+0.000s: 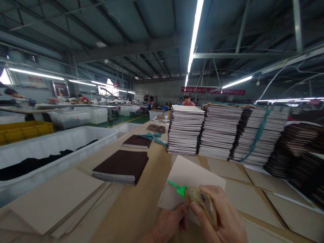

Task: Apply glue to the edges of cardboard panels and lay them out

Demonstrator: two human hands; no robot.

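Observation:
My right hand (222, 219) is closed round a glue bottle (201, 200) with a green nozzle pointing up and left over a pale cardboard sheet (189, 179). My left hand (168, 222) sits just left of it at the bottom edge, fingers curled and pinching the near edge of that sheet. The sheet is tilted up off the brown table (141, 202).
Tall stacks of dark-and-white flat pieces (184, 130) stand behind the sheet, running right. Dark brown flat piles (121, 167) lie at left centre, grey boards (53, 199) at near left, a white bin (50, 148) beyond. A person (187, 99) stands far behind.

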